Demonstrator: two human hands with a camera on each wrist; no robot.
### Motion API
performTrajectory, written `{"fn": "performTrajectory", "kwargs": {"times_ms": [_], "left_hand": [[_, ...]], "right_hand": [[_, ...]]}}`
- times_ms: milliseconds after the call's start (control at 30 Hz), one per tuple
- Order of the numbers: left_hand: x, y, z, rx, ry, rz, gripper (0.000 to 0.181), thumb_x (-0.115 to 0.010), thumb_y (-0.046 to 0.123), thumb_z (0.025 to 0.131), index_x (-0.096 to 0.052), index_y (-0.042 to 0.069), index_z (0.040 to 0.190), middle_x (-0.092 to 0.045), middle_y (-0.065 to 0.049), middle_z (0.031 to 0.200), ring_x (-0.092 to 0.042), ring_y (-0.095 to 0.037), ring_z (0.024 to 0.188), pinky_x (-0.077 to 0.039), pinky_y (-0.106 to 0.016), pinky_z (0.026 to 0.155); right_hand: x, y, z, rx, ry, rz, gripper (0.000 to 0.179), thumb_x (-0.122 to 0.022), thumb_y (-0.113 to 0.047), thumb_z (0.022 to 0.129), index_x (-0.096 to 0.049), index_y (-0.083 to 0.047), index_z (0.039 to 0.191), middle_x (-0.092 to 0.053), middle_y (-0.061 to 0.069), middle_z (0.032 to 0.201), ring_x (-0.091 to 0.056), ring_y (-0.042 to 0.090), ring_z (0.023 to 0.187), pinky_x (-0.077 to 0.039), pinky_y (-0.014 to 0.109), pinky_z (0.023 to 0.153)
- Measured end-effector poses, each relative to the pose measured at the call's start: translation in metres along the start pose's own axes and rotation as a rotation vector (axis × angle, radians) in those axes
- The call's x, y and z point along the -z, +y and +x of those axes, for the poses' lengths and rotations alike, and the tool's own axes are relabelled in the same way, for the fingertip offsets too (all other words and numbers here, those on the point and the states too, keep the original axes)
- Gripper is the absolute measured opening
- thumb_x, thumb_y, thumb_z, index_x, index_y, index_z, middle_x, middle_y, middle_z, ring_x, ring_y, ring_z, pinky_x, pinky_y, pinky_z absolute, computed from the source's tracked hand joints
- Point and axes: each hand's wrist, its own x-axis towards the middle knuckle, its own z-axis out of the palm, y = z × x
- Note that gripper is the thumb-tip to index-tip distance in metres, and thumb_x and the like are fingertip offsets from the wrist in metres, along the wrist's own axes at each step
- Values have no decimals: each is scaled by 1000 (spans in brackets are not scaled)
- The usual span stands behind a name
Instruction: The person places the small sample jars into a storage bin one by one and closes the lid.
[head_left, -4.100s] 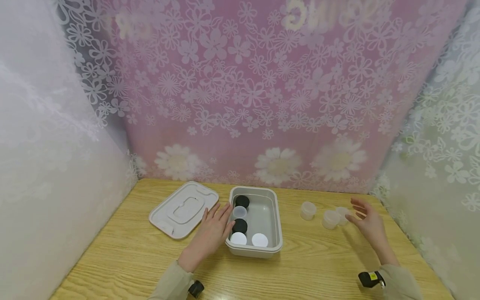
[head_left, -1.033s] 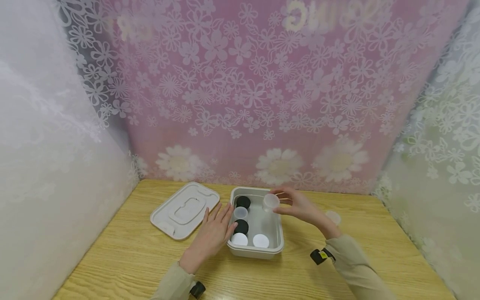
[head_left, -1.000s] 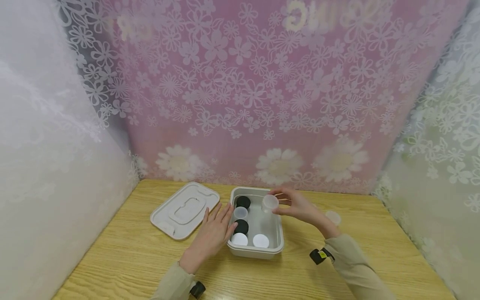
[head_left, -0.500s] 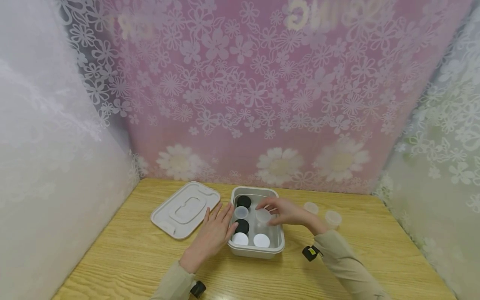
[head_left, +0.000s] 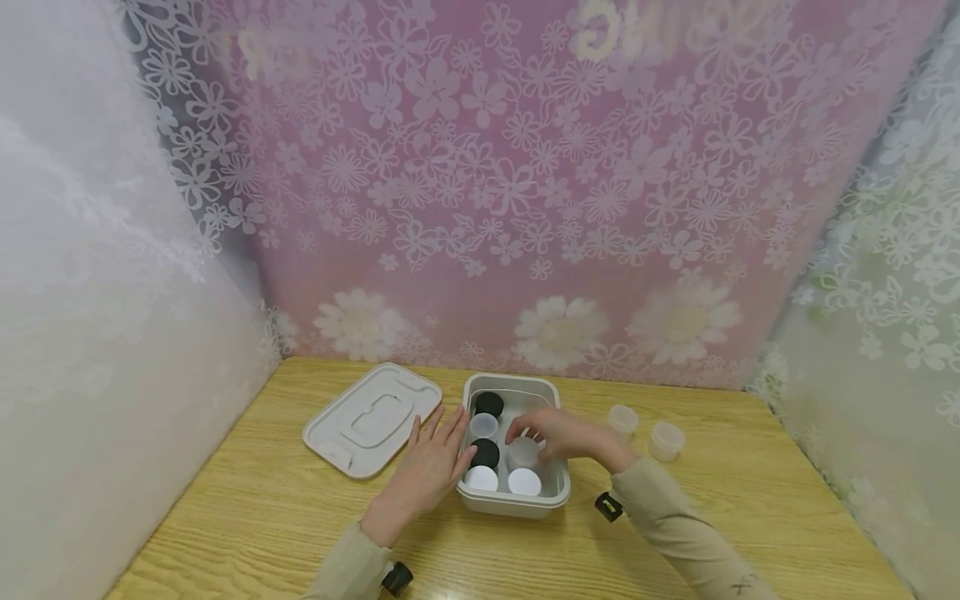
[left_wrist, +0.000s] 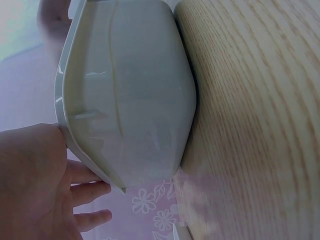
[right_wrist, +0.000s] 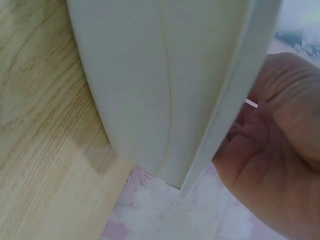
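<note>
A light grey plastic box [head_left: 513, 505] stands on the wooden table. Along its left side sit two black-lidded jars [head_left: 489, 405], a translucent jar [head_left: 483, 426] and a white-lidded jar [head_left: 482, 478]; another white-lidded jar [head_left: 524, 482] sits at the front right. My right hand [head_left: 562, 432] reaches into the box and holds a clear jar [head_left: 522, 452] just behind that one. The right wrist view hides the fingertips behind the box wall. My left hand [head_left: 426, 467] rests with extended fingers on the box's left rim, seen also from the left wrist.
Right of the box, two translucent jars [head_left: 667, 441] stand on the table [head_left: 720, 500]. A white lid [head_left: 372, 421] lies to the left of the box. Flowered curtains [head_left: 525, 208] close in the back and both sides.
My right hand has brought a clear jar from the group on the right into the box, then moved it down and toward the front. The left hand stays on the rim.
</note>
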Motion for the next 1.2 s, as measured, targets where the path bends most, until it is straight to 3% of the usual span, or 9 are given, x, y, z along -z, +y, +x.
{"fn": "performTrajectory", "kwargs": {"times_ms": [300, 467, 600, 767, 933, 1200], "left_hand": [[1, 1, 0, -2, 1, 1, 56, -46, 37, 108, -46, 3, 152, -45, -13, 156, -34, -41, 147, -26, -67, 114], [1, 1, -1, -10, 8, -6, 55, -47, 36, 108, -46, 2, 151, -45, -13, 156, -35, -43, 146, -27, -67, 114], [1, 1, -1, -8, 3, -19, 55, -48, 36, 108, -46, 2, 152, -45, -14, 156, -34, -42, 147, -26, -67, 114], [1, 1, 0, 1, -10, -26, 56, -47, 36, 108, -45, 2, 152, -44, -13, 157, -32, -42, 148, -24, -67, 115], [1, 1, 0, 2, -6, -28, 56, -48, 36, 108, -45, 2, 152, -44, -13, 157, -32, -42, 148, -24, -67, 115], [2, 1, -1, 3, -8, -22, 56, -47, 36, 108, -45, 2, 152, -44, -13, 157, -32, -42, 148, -24, -67, 115]], "right_hand": [[-3, -8, -1, 3, -2, -141, 48, -80, 12, 73, -69, -10, 114, -71, 0, 112, -67, 19, 99, -55, 33, 87], [-3, -12, -5, 17, 6, -154, 51, -84, 8, 73, -68, -6, 120, -70, 5, 118, -66, 25, 108, -54, 38, 93], [1, -14, -11, 7, 40, -102, 54, -80, 9, 78, -65, -2, 128, -67, 11, 127, -63, 33, 117, -53, 45, 97], [5, -12, -19, 19, 178, 14, 39, -70, 6, 90, -65, -1, 128, -67, 15, 126, -64, 38, 114, -53, 50, 95], [3, -6, -28, 30, 346, 172, 34, -67, 3, 95, -64, 0, 129, -66, 20, 126, -65, 42, 112, -53, 55, 94], [-7, 7, -46, -64, 632, 287, 34, -65, -2, 98, -63, 0, 131, -66, 19, 127, -64, 42, 114, -53, 54, 95]]}}
